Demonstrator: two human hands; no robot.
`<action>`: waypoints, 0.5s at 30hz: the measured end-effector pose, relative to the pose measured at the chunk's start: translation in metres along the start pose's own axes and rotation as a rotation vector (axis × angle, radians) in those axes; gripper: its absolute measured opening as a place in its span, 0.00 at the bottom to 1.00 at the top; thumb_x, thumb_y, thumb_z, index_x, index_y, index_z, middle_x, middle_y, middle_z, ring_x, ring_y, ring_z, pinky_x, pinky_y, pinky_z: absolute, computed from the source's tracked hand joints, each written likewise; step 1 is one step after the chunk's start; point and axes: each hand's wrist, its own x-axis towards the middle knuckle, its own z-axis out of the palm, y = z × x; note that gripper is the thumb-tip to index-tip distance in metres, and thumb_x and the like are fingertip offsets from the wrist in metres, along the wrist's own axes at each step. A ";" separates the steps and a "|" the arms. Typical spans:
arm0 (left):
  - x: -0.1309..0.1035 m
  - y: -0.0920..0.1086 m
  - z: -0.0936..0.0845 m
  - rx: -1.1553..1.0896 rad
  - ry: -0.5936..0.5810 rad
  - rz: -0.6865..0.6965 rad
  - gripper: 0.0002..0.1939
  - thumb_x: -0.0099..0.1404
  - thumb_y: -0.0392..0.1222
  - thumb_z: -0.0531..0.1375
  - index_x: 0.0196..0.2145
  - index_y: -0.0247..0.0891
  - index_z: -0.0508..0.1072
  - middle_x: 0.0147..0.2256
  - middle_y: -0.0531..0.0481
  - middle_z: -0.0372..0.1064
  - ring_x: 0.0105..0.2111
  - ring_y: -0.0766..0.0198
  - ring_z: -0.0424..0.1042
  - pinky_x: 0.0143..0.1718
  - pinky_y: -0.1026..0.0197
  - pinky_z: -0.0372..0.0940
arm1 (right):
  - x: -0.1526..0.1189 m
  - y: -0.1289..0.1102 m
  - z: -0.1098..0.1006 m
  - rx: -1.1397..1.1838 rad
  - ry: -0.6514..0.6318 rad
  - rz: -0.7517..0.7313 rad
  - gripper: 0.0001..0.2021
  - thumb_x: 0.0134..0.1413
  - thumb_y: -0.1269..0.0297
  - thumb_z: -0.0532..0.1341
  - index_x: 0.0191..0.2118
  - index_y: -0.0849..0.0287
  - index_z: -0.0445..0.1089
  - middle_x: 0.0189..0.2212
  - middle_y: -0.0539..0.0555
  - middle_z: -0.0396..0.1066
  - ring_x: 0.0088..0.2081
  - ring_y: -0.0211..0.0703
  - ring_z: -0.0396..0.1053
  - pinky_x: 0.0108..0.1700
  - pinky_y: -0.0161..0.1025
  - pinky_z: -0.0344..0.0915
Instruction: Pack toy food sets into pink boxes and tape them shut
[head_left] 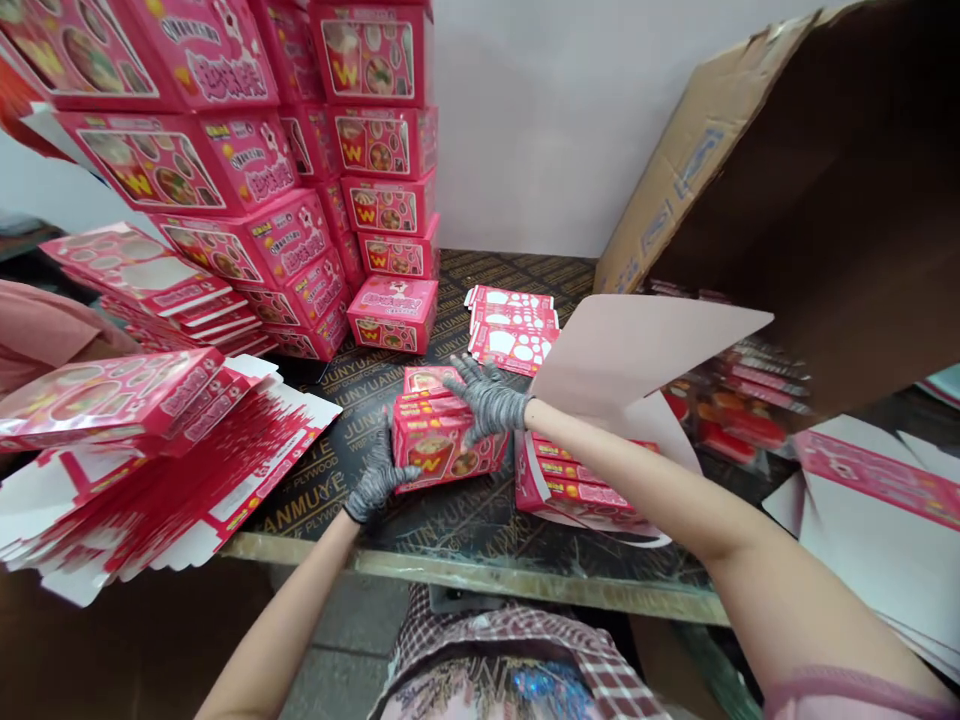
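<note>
A row of small pink boxes (pixel 450 452) with printed food pictures stands on the dark table between my two hands. My left hand (pixel 377 480), in a grey knit glove, presses the row's left end, its thumb across the front face. My right hand (pixel 491 400), gloved alike, lies over the row's top and right side with the fingers spread. Just right of the row, a larger carton (pixel 637 345) with its white flap raised holds similar pink boxes (pixel 577 480); my right forearm passes over it.
Finished pink cartons (pixel 386 205) are stacked at the back left. Flat pink cartons (pixel 247 470) lie piled at the left. Cut pink sheets (pixel 514 328) lie behind my hands. A big brown cardboard box (pixel 675 190) holding packets stands at the right, near more white blanks (pixel 877 530).
</note>
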 end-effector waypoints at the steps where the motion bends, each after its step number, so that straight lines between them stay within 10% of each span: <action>1: -0.009 -0.005 -0.006 0.107 -0.045 0.042 0.65 0.37 0.53 0.78 0.69 0.46 0.53 0.68 0.39 0.57 0.71 0.41 0.49 0.72 0.39 0.45 | -0.005 -0.008 0.005 -0.034 -0.063 -0.058 0.74 0.28 0.41 0.78 0.76 0.51 0.33 0.75 0.72 0.27 0.73 0.83 0.27 0.66 0.77 0.28; 7: -0.021 -0.012 -0.008 0.090 -0.243 -0.087 0.64 0.39 0.59 0.77 0.70 0.46 0.55 0.66 0.39 0.61 0.69 0.41 0.54 0.70 0.35 0.49 | -0.012 -0.030 0.026 -0.065 -0.202 -0.128 0.70 0.32 0.43 0.77 0.76 0.52 0.36 0.73 0.74 0.43 0.71 0.82 0.42 0.66 0.76 0.37; 15: 0.007 0.010 0.015 -0.167 -0.210 -0.181 0.48 0.58 0.72 0.62 0.67 0.43 0.58 0.64 0.41 0.65 0.67 0.41 0.60 0.67 0.32 0.54 | 0.001 -0.033 0.027 -0.065 -0.093 -0.162 0.63 0.38 0.52 0.76 0.76 0.51 0.40 0.65 0.73 0.56 0.61 0.76 0.59 0.61 0.69 0.52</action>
